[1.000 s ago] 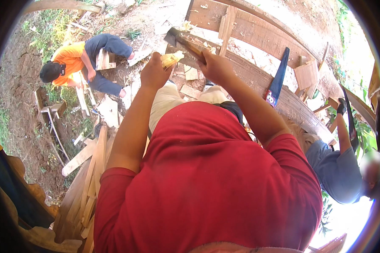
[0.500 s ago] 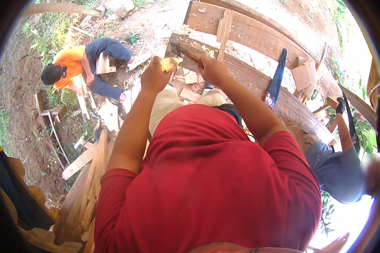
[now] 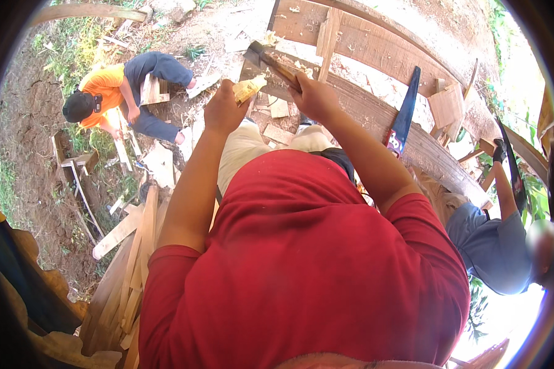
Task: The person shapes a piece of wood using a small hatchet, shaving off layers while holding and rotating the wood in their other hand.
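Yellow wood [image 3: 248,89] and a hatchet [image 3: 278,69] occupy the hands [image 3: 223,109].

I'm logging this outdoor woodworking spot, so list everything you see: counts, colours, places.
wood piece: 1, pale yellow, upper middle
hatchet: 1, dark head, brown handle, upper middle
saw: 1, blue blade, upper right
planks: several, brown, top and right
wood strips: several, tan, lower left
shavings: many, pale, around the planks
seated person: 1, orange top, left
other person: 1, grey top, far right
grass: patches, green, left
own shirt: 1, red, lower middle
left hand: 1, bare, around the wood piece
right hand: 1, bare, around the hatchet handle
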The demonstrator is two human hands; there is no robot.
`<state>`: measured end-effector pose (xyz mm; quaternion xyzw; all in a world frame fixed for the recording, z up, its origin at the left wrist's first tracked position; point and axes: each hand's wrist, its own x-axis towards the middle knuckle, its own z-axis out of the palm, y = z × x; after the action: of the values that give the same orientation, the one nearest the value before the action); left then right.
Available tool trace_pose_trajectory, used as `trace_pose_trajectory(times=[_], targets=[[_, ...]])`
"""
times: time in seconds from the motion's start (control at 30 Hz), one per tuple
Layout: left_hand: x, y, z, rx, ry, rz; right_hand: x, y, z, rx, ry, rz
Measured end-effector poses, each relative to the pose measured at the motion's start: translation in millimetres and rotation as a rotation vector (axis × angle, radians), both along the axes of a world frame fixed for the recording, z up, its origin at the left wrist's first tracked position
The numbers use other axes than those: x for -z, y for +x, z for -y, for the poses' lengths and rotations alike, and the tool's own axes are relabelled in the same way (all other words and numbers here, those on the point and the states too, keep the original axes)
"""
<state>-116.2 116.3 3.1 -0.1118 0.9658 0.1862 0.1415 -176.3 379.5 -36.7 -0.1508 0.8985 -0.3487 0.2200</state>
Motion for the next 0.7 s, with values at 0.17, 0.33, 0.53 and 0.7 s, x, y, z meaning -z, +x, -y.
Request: trace_pose_trajectory(times=[0.17, 0.33, 0.53, 0.7], targets=[[-1, 2, -4, 0.093, -0.022, -0.023, 29, -5, -1, -0.178, 0.155, 0.079], [2, 2, -3, 0.054, 0.016, -0.019, 10, 0, 4, -0.122, 0.075, 0.044], [6, 9, -5, 0.092, -0.022, -0.082, 22, -8, 1, -0.121, 0.161, 0.087], [6, 7, -7, 0.037, 0.015, -0.019, 9, -2, -25, 0.007, 0.073, 0.155]])
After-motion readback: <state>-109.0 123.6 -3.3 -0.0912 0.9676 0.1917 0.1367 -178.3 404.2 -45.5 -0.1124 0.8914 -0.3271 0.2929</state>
